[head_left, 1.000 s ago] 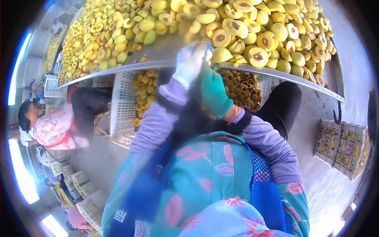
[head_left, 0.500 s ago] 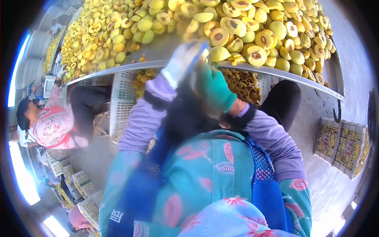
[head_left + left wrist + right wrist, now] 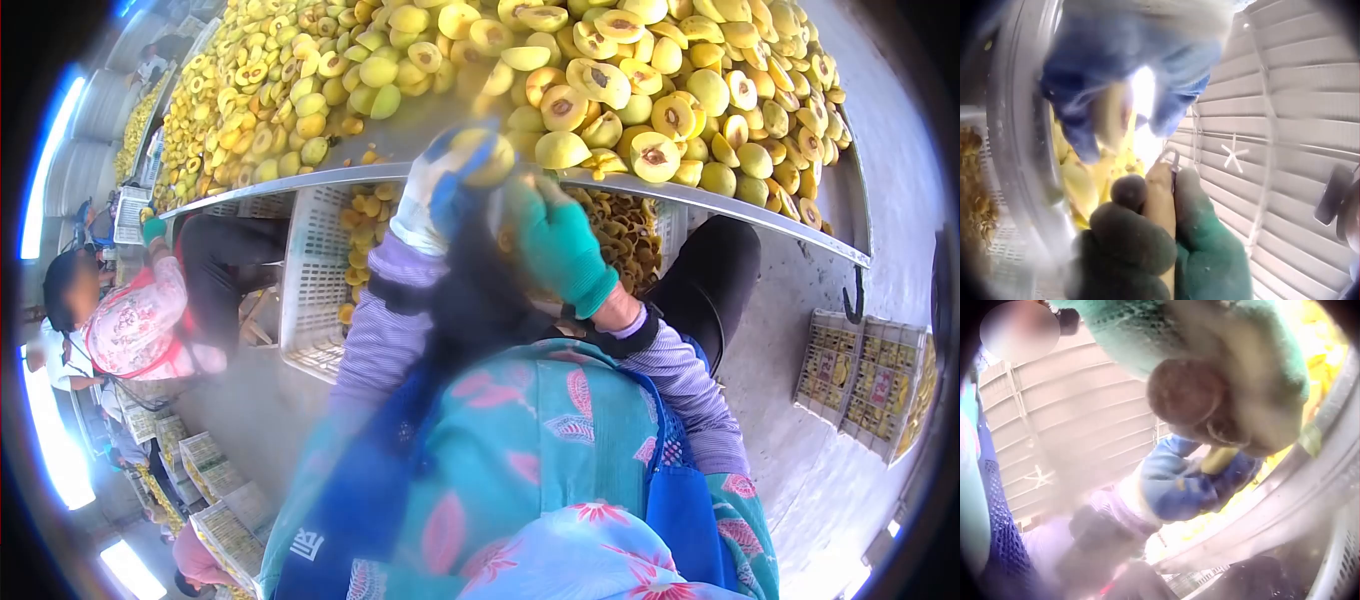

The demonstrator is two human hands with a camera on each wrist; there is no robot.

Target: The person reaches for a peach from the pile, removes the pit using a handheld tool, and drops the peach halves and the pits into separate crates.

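My left hand [image 3: 425, 200], in a white and blue glove, is over the table's front edge. It pinches a yellow peach half [image 3: 1110, 119] between fingers and thumb; the fruit is blurred in the head view. Just to its right is my right hand [image 3: 568, 245], in a green glove with darkened fingers. It grips a wooden-handled pitting tool [image 3: 1160, 203] with a small metal loop at its tip, pointing up toward the left hand in the left wrist view. A short gap shows between loop and fruit there. Many peach halves [image 3: 655, 155] are heaped behind both hands.
The metal table rim [image 3: 330, 178] runs across in front of me. Beneath it stand a white crate [image 3: 305, 275] with yellow fruit and another holding brownish pieces [image 3: 622, 238]. Filled crates [image 3: 865, 380] stand on the floor at right. Another person [image 3: 135, 315] sits at left.
My left hand has drawn back a little toward me and left and turned, so the peach half now shows. My right hand stays close by, slightly lower, still gripping the tool.
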